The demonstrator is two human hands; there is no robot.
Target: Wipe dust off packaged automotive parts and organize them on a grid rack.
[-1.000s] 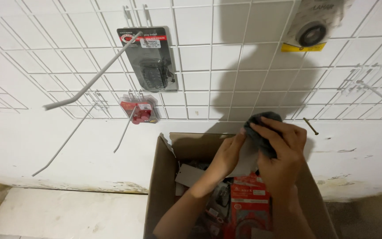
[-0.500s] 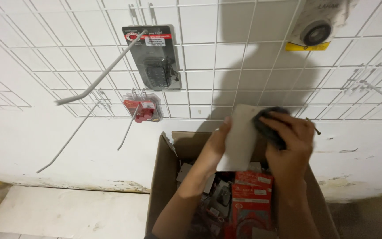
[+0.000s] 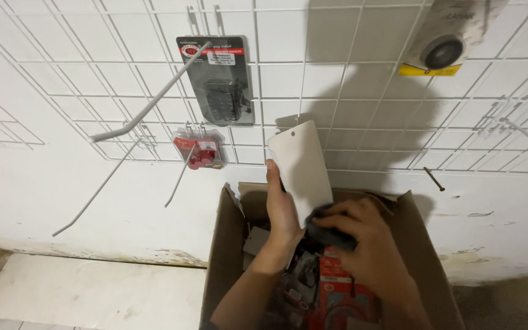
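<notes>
we saw the left hand wrapped around the left edge of a white blister-pack card, its blank back turned to us, with the thumb lying up along that edge. the card stood nearly upright, tilted a little to the left, above the open cardboard box and in front of the white wire grid panel. the right hand was just beside it, at the lower end of the card, with the fingers curled over a dark, soft-looking thing; we could not tell what this thing was. so the grip of each hand was pressed onto something: the left on the card, the right on the dark thing.

inside the box, under both hands, lay red and black packages. on the grid hung a grey and black blister pack, a small red package below it, and a white package with a yellow strip at the upper right. several bare metal hooks stuck out from the grid.
</notes>
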